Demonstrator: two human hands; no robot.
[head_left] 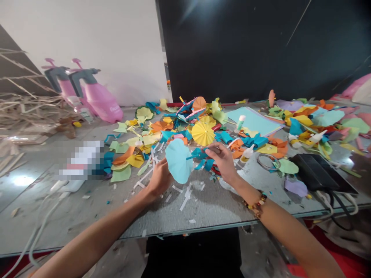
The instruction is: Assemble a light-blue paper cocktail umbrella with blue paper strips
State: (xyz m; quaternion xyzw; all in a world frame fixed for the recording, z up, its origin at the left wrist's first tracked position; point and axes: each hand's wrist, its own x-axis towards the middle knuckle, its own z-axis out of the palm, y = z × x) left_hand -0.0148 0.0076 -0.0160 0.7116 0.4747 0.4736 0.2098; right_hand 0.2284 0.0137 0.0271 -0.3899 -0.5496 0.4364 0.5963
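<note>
A light blue pleated paper leaf (178, 162) is raised above the table in front of me. My left hand (160, 177) is closed at its left edge, with the fingertips hidden behind the paper. From the leaf's right side a thin darker blue paper stem (193, 155) runs toward my right hand (222, 159). That hand is closed in a pinch at the stem's far end, where blue paper pieces lie in the same line of sight. Just behind the leaf rests a round yellow pleated paper piece (203, 133). White paper strips (185, 199) are scattered on the table below.
Two pink spray bottles (101, 100) stand at the back left. A phone with a cable (78, 162) lies at left. Toward the right are a glue stick (240, 123), a small glue bottle (247, 153), a wire coil (266, 162), a black box (319, 172) and stacked coloured paper (252, 119).
</note>
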